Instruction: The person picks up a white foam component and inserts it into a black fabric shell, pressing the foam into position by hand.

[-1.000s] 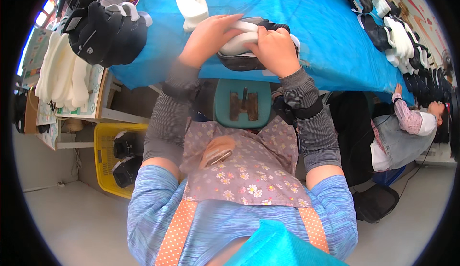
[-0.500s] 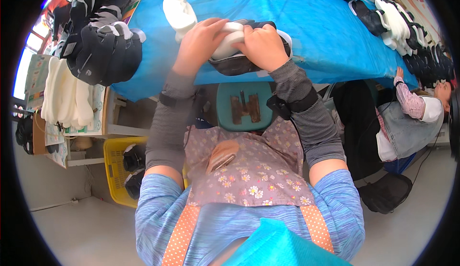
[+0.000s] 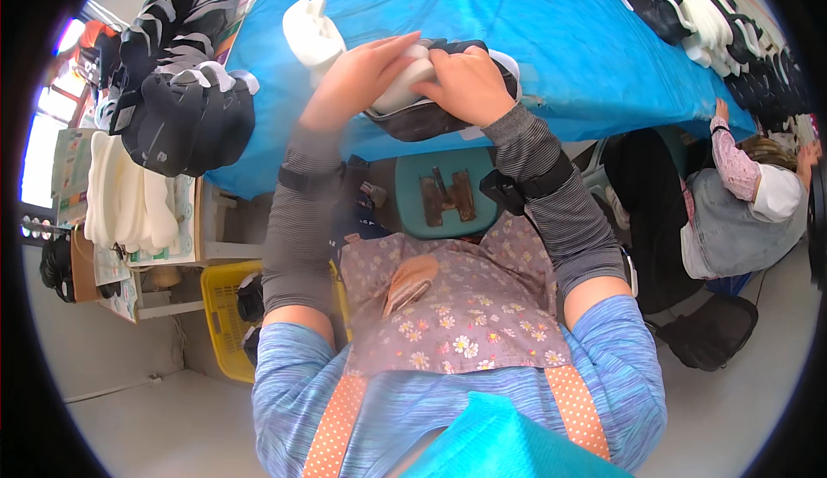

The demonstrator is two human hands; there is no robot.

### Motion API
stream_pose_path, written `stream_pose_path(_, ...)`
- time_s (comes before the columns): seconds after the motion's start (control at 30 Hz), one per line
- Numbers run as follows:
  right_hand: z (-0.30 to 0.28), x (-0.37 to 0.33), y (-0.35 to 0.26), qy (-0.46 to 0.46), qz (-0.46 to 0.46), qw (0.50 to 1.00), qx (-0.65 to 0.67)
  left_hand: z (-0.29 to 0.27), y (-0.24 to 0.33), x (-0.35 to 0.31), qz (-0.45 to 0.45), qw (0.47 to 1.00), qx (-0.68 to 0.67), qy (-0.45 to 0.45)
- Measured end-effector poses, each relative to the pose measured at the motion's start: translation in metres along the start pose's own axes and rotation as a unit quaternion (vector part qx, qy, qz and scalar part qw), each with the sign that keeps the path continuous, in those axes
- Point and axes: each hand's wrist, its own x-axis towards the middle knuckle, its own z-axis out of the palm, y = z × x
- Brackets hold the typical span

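On the blue-covered table, a white moulded foam piece (image 3: 398, 92) sits partly in the opening of a black shoe-like item (image 3: 418, 123) with a pale edge. My left hand (image 3: 360, 80) is closed against the foam piece from the left, its fingers together and reaching over the far end. From the right, my right hand (image 3: 472, 86) grips the foam, thumb on the near side, and covers part of the black item. Another white foam piece (image 3: 312, 34) lies just beyond my left hand, touching neither hand.
Stacked black shoe-like items (image 3: 189, 121) crowd the table's left end. Long white foam pieces (image 3: 129, 194) lie on a side table, above a yellow basket (image 3: 226, 323). More black and white pieces (image 3: 711, 34) line the far right, where a seated person (image 3: 745, 202) rests a hand on the cover.
Both hands stay on the foam piece and shift slightly left in view with it. The whole view has moved a little. The person at right has turned their head.
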Motion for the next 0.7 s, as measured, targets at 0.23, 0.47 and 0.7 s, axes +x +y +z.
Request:
stream_pose_path(0.23, 0.005, -0.001, 0.002, 0.006, 0.016, 1.000, 0.019, 0.003, 0.005, 0.003, -0.043, 0.999, -0.006, 0.008)
stream_pose_path(0.47, 0.001, 0.002, -0.001, -0.024, 0.041, 0.999, -0.006, 0.020, -0.001, 0.006, -0.070, 0.994, -0.001, 0.088)
stream_pose_path(0.7, 0.001, 0.003, 0.015, -0.069, 0.005, 0.996, 0.055, 0.013, -0.006, 0.016, -0.076, 0.994, 0.033, 0.068)
